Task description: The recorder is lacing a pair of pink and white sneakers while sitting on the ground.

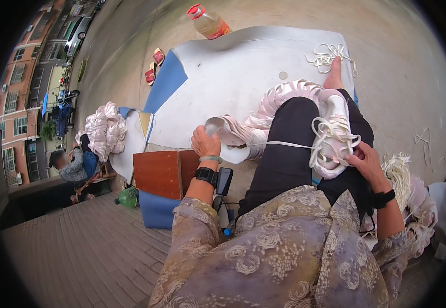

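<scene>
A floral-patterned top (264, 251) fills the lower middle of the frame, and a white sheet with a blue underside (233, 66) spreads across the upper middle. Black trousers (284, 143) cover the legs at center right. A curving row of pale pink and white shoe uppers (287, 97) drapes around one knee. At center left stands a brown wooden box (156, 174). A white-laced shoe upper (333, 146) rests on the lap, right of center. The right hand (369, 163), just beside it, pinches its edge between thumb and fingers. The left hand (205, 142), near the center, is curled closed on a white lace (287, 144) stretched taut from that upper. A bottle (208, 22) stands at upper center.
</scene>
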`<act>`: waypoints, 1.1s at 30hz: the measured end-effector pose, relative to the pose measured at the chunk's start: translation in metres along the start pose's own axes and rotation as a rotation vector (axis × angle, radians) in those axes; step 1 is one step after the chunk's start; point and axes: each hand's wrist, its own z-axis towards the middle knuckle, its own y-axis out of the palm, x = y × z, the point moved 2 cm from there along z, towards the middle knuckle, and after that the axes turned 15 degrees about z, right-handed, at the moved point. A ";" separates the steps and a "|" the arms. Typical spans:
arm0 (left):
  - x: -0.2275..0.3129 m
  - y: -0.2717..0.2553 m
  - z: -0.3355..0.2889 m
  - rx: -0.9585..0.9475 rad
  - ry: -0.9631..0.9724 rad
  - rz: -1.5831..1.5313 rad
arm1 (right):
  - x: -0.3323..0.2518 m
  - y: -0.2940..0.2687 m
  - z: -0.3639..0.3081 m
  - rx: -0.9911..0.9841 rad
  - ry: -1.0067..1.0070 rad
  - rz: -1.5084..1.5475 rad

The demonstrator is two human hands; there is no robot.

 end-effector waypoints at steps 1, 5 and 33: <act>-0.006 0.000 -0.003 0.051 -0.062 0.111 | 0.001 -0.001 0.000 0.017 -0.008 -0.051; -0.042 0.032 -0.004 -0.509 -0.427 -0.210 | -0.006 0.003 0.000 0.016 0.059 -0.007; -0.053 0.066 0.037 -1.137 -0.065 -1.397 | 0.005 -0.007 0.003 0.092 0.225 0.053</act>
